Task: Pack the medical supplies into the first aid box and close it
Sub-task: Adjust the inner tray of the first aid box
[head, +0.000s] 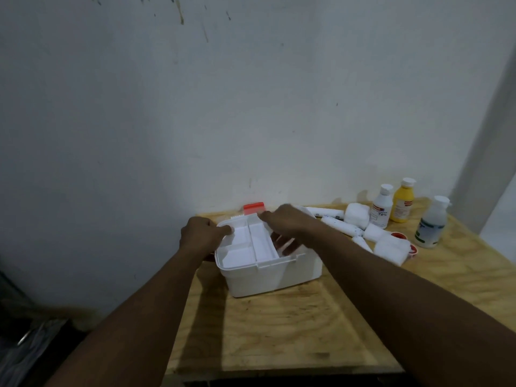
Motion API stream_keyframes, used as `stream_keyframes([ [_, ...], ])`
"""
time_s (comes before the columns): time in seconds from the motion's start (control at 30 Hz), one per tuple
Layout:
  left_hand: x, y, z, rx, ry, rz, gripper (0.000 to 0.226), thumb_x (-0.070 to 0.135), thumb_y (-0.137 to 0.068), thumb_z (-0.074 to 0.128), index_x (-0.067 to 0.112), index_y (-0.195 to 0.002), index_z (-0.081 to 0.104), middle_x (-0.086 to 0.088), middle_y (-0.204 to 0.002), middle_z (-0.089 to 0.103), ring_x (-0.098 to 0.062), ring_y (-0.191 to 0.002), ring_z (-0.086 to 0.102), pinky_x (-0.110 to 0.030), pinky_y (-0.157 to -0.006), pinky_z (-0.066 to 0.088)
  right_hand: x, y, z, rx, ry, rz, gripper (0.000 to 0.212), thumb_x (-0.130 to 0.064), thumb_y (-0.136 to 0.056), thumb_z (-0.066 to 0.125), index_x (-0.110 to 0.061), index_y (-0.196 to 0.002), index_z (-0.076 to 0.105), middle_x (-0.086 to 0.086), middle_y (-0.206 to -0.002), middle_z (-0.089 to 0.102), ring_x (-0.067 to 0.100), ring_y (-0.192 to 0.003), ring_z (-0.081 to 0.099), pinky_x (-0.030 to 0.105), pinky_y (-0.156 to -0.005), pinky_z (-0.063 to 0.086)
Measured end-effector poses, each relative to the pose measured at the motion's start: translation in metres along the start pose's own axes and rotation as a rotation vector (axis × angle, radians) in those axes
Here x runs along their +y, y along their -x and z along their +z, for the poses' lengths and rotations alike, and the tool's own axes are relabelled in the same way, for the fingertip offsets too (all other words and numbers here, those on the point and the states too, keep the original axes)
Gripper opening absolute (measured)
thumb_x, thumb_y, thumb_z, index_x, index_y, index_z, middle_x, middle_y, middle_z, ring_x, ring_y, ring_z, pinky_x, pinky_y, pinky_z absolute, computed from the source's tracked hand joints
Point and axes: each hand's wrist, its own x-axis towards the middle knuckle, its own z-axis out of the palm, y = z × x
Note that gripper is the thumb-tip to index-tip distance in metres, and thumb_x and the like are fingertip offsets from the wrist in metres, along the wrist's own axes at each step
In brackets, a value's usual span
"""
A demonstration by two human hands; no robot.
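Note:
A white first aid box (pixel 275 276) stands open on the wooden table (pixel 293 325). A white divided tray (pixel 245 247) sits in its top, tilted. My left hand (pixel 203 233) grips the tray's far left corner. My right hand (pixel 284 219) pinches the tray's far edge near the middle. To the right lie white gauze rolls (pixel 356 215), wrapped bandages (pixel 339 226) and red-cored tape rolls (pixel 398 236). Three bottles stand behind them: a white one marked 70% (pixel 381 208), a yellow one (pixel 403 201) and a clear one (pixel 432 224).
A red and white lid part (pixel 253 209) shows behind the box against the wall (pixel 251 107). The table's left edge runs just left of the box. Dark clutter (pixel 28 344) lies on the floor at lower left.

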Motion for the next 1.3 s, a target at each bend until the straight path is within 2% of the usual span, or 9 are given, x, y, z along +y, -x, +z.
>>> stream_keyframes([
  [0.13,0.003,0.000,0.001,-0.008,0.001,0.051,0.031,0.032,-0.078,0.083,0.005,-0.076,0.067,-0.011,-0.079,0.068,-0.027,-0.074,0.067,-0.039,-0.066,0.061,0.011,0.009,-0.045,0.229,-0.029,-0.199,0.019,-0.023,-0.092,0.057,-0.007,-0.095,0.067,0.016,-0.087,0.074,0.022,-0.064,0.073,0.034,-0.055,0.061],
  [0.3,0.009,0.004,0.009,-0.039,0.021,0.072,0.037,0.034,-0.078,0.082,-0.001,-0.080,0.071,-0.015,-0.083,0.071,-0.028,-0.074,0.068,-0.036,-0.062,0.059,0.043,0.016,-0.094,0.562,0.024,-0.190,0.018,-0.016,-0.084,0.054,-0.007,-0.081,0.069,0.015,-0.076,0.075,0.029,-0.060,0.072,0.026,-0.044,0.049],
  [0.53,0.015,0.007,0.015,-0.045,0.005,0.072,0.040,0.034,-0.080,0.081,-0.004,-0.088,0.071,-0.016,-0.086,0.071,-0.026,-0.073,0.066,-0.037,-0.066,0.058,0.082,0.037,-0.105,-0.074,0.702,0.193,0.027,-0.019,-0.084,0.067,-0.011,-0.110,0.066,0.011,-0.098,0.075,0.019,-0.073,0.069,0.029,-0.059,0.055],
  [0.67,0.014,0.006,0.014,-0.042,0.012,0.069,0.041,0.033,-0.079,0.082,-0.005,-0.088,0.071,-0.017,-0.086,0.071,-0.024,-0.069,0.065,-0.034,-0.062,0.057,0.088,0.037,-0.091,-0.078,0.915,0.104,0.030,-0.022,-0.081,0.072,-0.014,-0.109,0.069,0.010,-0.106,0.072,0.023,-0.093,0.071,0.027,-0.063,0.056],
  [0.8,0.014,0.007,0.013,-0.043,0.017,0.069,0.042,0.034,-0.081,0.081,-0.006,-0.089,0.070,-0.016,-0.085,0.070,-0.021,-0.066,0.063,-0.030,-0.057,0.055,0.084,0.023,-0.097,0.236,0.821,-0.050,0.021,-0.027,-0.082,0.062,-0.010,-0.091,0.071,0.010,-0.096,0.074,0.024,-0.085,0.069,0.036,-0.069,0.057],
  [0.9,0.014,0.007,0.013,-0.049,0.014,0.063,0.042,0.035,-0.081,0.081,-0.005,-0.087,0.070,-0.017,-0.087,0.071,-0.023,-0.069,0.064,-0.036,-0.061,0.059,0.057,0.023,-0.106,0.649,0.482,-0.228,0.011,-0.030,-0.077,0.066,-0.021,-0.083,0.066,0.004,-0.095,0.069,0.024,-0.085,0.064,0.031,-0.070,0.048],
  [0.97,0.014,0.006,0.013,-0.050,0.014,0.066,0.040,0.035,-0.080,0.081,-0.003,-0.084,0.069,-0.019,-0.087,0.072,-0.026,-0.070,0.065,-0.040,-0.066,0.060,0.033,0.025,-0.097,0.742,0.233,-0.362,0.008,-0.029,-0.075,0.067,-0.024,-0.080,0.068,-0.002,-0.085,0.071,0.020,-0.084,0.066,0.031,-0.076,0.051],
  [1.07,0.014,0.006,0.013,-0.057,0.014,0.063,0.043,0.036,-0.079,0.082,-0.005,-0.086,0.070,-0.019,-0.087,0.071,-0.028,-0.073,0.066,-0.039,-0.065,0.060,0.006,0.031,-0.060,0.564,0.125,-0.481,0.008,-0.031,-0.073,0.069,-0.024,-0.076,0.069,-0.007,-0.070,0.071,0.014,-0.079,0.070,0.029,-0.078,0.053],
  [1.3,0.013,0.006,0.014,-0.059,-0.019,0.081,0.035,0.039,-0.082,0.078,0.006,-0.078,0.068,-0.010,-0.081,0.068,-0.030,-0.081,0.069,-0.047,-0.077,0.063,0.016,0.028,0.000,0.297,0.458,-0.500,0.016,-0.031,-0.085,0.064,-0.025,-0.099,0.063,-0.008,-0.078,0.061,0.016,-0.085,0.061,0.036,-0.083,0.053],
])
